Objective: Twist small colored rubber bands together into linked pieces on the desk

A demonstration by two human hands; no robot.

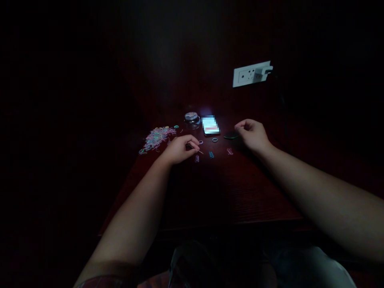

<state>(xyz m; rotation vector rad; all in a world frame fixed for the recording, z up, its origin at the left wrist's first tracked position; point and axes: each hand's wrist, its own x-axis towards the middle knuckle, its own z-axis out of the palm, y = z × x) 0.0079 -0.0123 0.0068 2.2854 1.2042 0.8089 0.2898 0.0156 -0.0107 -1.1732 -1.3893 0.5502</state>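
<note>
Got my left hand pinching a thin pinkish strip; right hand at its two o'clock, can't tell its grip.

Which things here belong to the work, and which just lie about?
Seemingly in use:
Thin pinkish strip in the left hand
Heap of small mixed pastel pieces
Small purple, teal and pink clusters
Perhaps the pale-blue ring

Seemingly idle:
Glowing rectangular phone
Round lidded jar
White rectangular wall socket
</note>
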